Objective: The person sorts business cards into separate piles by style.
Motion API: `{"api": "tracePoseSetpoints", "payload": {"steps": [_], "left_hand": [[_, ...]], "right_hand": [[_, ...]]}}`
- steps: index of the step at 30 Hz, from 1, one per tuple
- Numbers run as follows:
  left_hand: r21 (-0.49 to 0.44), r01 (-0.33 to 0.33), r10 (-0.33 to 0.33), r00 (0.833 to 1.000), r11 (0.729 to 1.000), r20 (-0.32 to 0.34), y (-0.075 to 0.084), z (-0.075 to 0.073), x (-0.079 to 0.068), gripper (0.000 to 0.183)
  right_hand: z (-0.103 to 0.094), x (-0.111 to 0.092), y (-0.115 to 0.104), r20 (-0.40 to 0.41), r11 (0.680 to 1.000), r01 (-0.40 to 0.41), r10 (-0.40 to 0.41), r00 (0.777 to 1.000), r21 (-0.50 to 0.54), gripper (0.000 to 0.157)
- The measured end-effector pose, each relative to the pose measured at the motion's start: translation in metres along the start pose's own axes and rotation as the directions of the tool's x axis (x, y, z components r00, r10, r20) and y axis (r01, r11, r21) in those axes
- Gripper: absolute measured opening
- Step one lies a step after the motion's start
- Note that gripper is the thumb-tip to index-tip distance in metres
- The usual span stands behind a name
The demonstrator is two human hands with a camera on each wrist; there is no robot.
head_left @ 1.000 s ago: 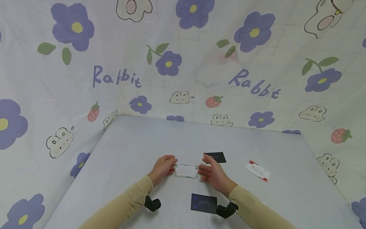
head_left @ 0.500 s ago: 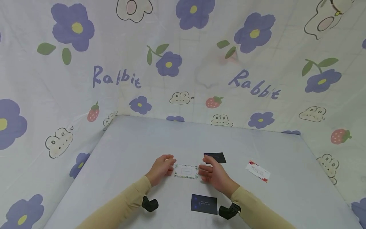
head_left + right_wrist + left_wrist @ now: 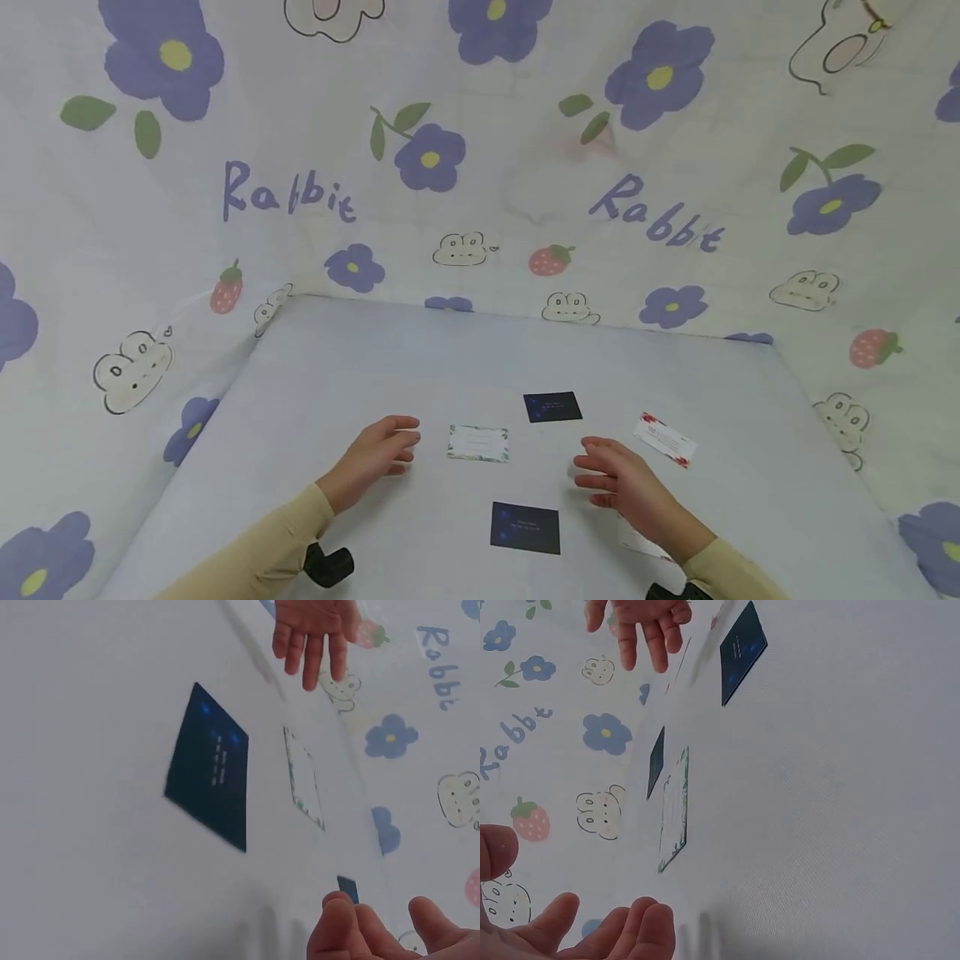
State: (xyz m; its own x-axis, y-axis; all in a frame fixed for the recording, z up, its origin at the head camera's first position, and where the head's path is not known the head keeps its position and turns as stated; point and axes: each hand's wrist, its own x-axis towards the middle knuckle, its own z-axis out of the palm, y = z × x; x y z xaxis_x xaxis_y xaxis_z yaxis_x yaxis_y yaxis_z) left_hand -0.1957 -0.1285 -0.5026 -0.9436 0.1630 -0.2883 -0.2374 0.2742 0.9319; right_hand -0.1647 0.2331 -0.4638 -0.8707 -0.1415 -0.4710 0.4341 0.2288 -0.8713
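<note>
A white card with a leafy green border lies flat on the table between my hands. My left hand is held to its left, apart from it, fingers relaxed and holding nothing. To the card's right my right hand hovers with loosely spread fingers, also holding nothing. A dark blue card lies nearer to me, and a similar dark card farther back. Beyond my right hand is a white card with red corners. Another white card is partly hidden beneath my right hand and wrist.
The pale table meets a cloth backdrop printed with flowers, strawberries and rabbits along its back and sides. A black wrist camera sits at my left sleeve, another at the right sleeve.
Both hands have drawn apart from the green-bordered card, left hand leftward, right hand rightward and nearer. The far dark card and a near white card now show more. The head view has shifted slightly.
</note>
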Motion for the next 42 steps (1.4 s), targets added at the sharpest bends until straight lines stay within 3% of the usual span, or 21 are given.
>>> {"api": "tracePoseSetpoints", "payload": {"steps": [5, 8, 16, 23, 38, 42], "left_hand": [[-0.051, 0.003, -0.003, 1.000, 0.999, 0.010, 0.005, -0.014, -0.013, 0.050], [-0.100, 0.030, -0.027, 0.999, 0.995, 0.022, 0.009, -0.012, -0.019, 0.051], [-0.213, 0.135, -0.103, 0.983, 0.968, 0.155, -0.008, 0.029, -0.027, 0.051], [-0.256, 0.174, -0.107, 0.961, 0.951, 0.255, -0.015, 0.053, -0.027, 0.051], [-0.301, 0.217, -0.118, 0.942, 0.929, 0.314, -0.013, 0.084, -0.032, 0.051], [-0.320, 0.226, -0.117, 0.938, 0.920, 0.326, -0.010, 0.090, -0.033, 0.052]], "right_hand": [[-0.011, -0.014, 0.008, -0.015, 0.999, -0.044, 0.044, 0.999, 0.013, 0.062], [-0.015, -0.019, 0.015, -0.013, 0.997, -0.066, 0.066, 0.998, 0.033, 0.064], [-0.011, -0.026, 0.042, 0.097, 0.990, -0.095, 0.086, 0.992, 0.100, 0.074], [-0.004, -0.029, 0.051, 0.096, 0.982, -0.126, 0.113, 0.989, 0.144, 0.080], [0.006, -0.034, 0.055, 0.105, 0.950, -0.169, 0.146, 0.984, 0.262, 0.088], [0.007, -0.035, 0.053, 0.090, 0.946, -0.168, 0.149, 0.985, 0.277, 0.084]]}}
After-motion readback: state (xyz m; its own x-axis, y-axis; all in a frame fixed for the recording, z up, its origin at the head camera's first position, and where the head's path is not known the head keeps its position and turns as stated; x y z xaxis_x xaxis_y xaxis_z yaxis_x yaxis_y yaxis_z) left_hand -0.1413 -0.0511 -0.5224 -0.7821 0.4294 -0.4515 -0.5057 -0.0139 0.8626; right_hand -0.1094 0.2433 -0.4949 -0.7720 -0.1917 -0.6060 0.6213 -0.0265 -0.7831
